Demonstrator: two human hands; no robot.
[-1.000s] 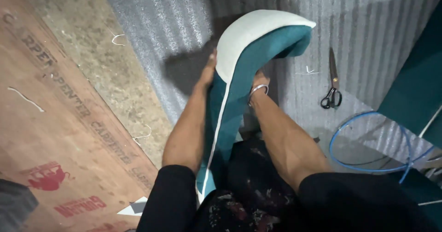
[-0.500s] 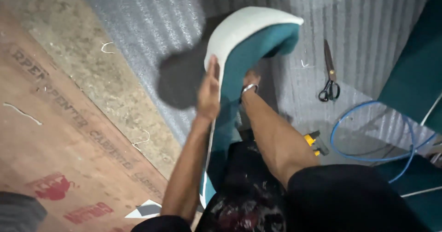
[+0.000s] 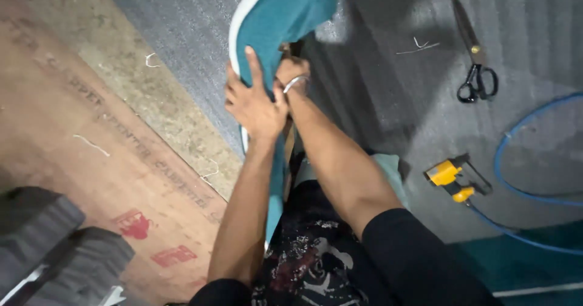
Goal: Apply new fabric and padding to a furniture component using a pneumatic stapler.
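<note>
A curved padded panel covered in teal fabric (image 3: 285, 14), with a white edge, stands upright between my knees and runs up past the frame's top. My left hand (image 3: 252, 99) presses flat on the teal fabric from the left side, fingers spread. My right hand (image 3: 291, 75), with a metal bangle on the wrist, grips the panel's edge just to the right of the left hand. Its fingers are partly hidden behind the fabric. Both forearms reach up from my lap.
Black-handled scissors (image 3: 473, 63) lie on the grey corrugated sheet (image 3: 388, 99) at the upper right. A yellow pneumatic stapler (image 3: 452, 175) with a blue air hose (image 3: 516, 184) lies to the right. Brown printed board (image 3: 91, 160) covers the left; dark blocks (image 3: 54, 245) sit lower left.
The view has tilted and closed in. The panel now stands more upright and nearer. My left hand has shifted onto the teal face, close beside my right hand.
</note>
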